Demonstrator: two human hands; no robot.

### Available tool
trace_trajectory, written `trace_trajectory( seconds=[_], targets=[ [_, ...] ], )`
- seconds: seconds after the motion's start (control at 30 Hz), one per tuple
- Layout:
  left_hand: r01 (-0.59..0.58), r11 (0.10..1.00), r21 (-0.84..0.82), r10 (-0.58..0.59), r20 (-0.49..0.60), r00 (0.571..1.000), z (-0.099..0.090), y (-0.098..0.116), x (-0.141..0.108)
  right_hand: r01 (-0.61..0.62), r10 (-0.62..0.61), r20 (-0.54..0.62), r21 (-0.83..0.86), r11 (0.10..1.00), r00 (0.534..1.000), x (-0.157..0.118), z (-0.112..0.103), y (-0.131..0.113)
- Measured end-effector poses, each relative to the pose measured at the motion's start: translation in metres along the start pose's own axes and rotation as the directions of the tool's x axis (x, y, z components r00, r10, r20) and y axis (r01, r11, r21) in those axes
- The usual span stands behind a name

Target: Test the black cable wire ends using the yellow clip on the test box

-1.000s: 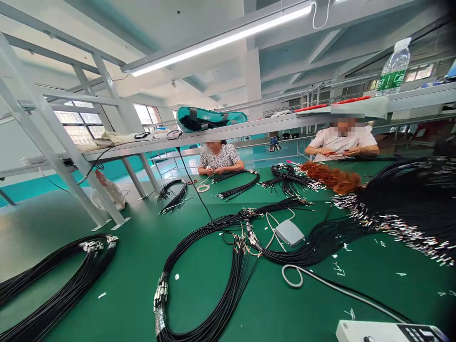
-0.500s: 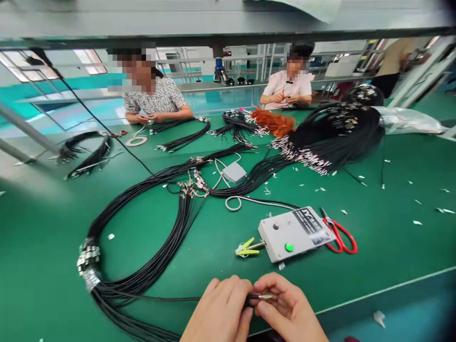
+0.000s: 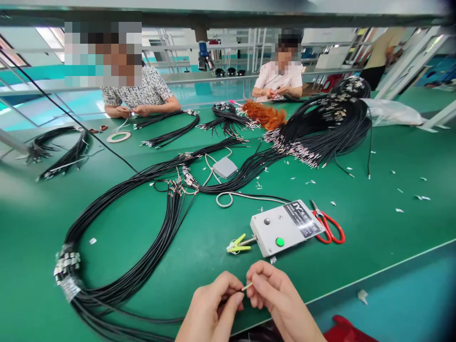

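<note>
My left hand (image 3: pixel 215 304) is closed around a black cable (image 3: pixel 156 319), gripping it just behind its end. Pale inner wires (image 3: pixel 247 286) stick out of that end toward the right. The thumb and fingers of my right hand (image 3: pixel 276 294) pinch those wires. Both hands are close together near the table's front edge. Back to the left, the cable joins a big looped bundle of black cables (image 3: pixel 135 278), banded with clear wrap (image 3: pixel 70 287). Just beyond my hands lies a grey box (image 3: pixel 276 232) with a green button and a yellow-green clip-like piece (image 3: pixel 238 244) at its front.
Red-handled scissors (image 3: pixel 329 228) rest against the box's right side. A grey pedal-like block (image 3: pixel 225 167) sits farther back. Large cable piles (image 3: pixel 320 128) and orange strands (image 3: pixel 263 115) lie beyond it. Two people work across the green table (image 3: pixel 356 237). White scraps are scattered about.
My hands have turned and drawn slightly apart, and my right fingers now pinch the pale wires at the cable's end. The whole view has shifted, so table items appear farther left.
</note>
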State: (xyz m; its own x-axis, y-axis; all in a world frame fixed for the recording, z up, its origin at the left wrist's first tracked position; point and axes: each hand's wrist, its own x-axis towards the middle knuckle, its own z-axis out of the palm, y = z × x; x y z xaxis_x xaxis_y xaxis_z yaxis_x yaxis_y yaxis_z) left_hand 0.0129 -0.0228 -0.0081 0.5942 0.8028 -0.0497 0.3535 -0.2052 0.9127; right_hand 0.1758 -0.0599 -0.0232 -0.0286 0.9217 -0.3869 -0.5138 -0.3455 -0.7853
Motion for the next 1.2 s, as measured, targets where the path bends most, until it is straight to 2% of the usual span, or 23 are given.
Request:
trace_trajectory(
  seconds=[0.13,0.23,0.37,0.47,0.63,0.77,0.83,1.0,1.2],
  targets=[
    [-0.012,0.999,0.046,0.019,-0.150,0.989,0.000,-0.003,-0.004,-0.040,0.035,0.062,0.074,0.996,0.997,0.005,0.002,0.023],
    [-0.035,0.995,0.089,0.051,-0.182,0.982,0.000,-0.004,-0.005,-0.007,0.003,0.085,0.047,0.999,0.996,0.005,0.000,0.031],
    [-0.071,0.981,0.180,0.109,-0.208,0.972,0.001,-0.004,-0.005,-0.017,0.016,0.014,0.078,0.997,1.000,-0.001,0.001,0.013],
    [-0.122,0.955,0.271,0.186,-0.224,0.957,0.001,-0.004,-0.006,-0.066,0.063,0.027,0.135,0.989,0.998,-0.003,0.005,-0.002],
    [-0.270,0.835,0.480,0.406,-0.204,0.891,0.002,-0.002,-0.006,-0.066,0.064,0.018,0.117,0.991,0.998,0.000,0.006,-0.004],
    [-0.292,0.708,0.643,0.505,-0.172,0.846,0.003,-0.002,-0.003,-0.071,0.068,0.031,0.110,0.991,0.997,0.001,0.005,0.006],
    [-0.292,0.680,0.672,0.525,-0.168,0.834,0.005,-0.004,-0.002,-0.027,0.024,0.042,0.085,0.996,0.999,0.001,0.005,0.014],
    [-0.279,0.775,0.567,0.474,-0.228,0.850,0.007,-0.009,-0.002,0.074,-0.071,-0.055,0.053,0.996,0.996,-0.002,0.006,0.022],
    [-0.269,0.797,0.540,0.454,-0.244,0.857,0.009,-0.012,-0.003,0.095,-0.094,-0.014,0.015,0.995,0.995,-0.001,0.005,0.016]
  ],
)
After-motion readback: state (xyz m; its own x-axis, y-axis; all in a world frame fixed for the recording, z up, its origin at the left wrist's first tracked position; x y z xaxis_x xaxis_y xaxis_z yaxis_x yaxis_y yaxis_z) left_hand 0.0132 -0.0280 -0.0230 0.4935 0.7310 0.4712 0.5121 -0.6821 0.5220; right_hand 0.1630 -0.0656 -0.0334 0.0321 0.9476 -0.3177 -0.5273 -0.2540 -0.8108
